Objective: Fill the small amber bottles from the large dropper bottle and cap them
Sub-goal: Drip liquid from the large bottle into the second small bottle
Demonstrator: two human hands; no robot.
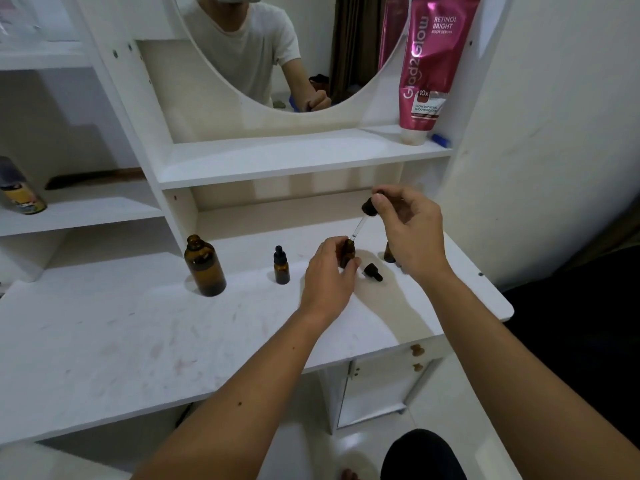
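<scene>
The large amber bottle stands uncapped at the left of the white vanity top. A small amber bottle with its black dropper cap on stands to its right. My left hand grips an open small amber bottle. My right hand pinches the black bulb of the large dropper, whose glass tip sits at that bottle's mouth. A loose black dropper cap lies on the top just right of my left hand. Another small amber bottle is half hidden behind my right wrist.
A pink body serum tube stands cap-down on the shelf above, next to a small blue object. A spray can sits on the left side shelf. A round mirror hangs behind. The vanity's right corner is close to my right forearm.
</scene>
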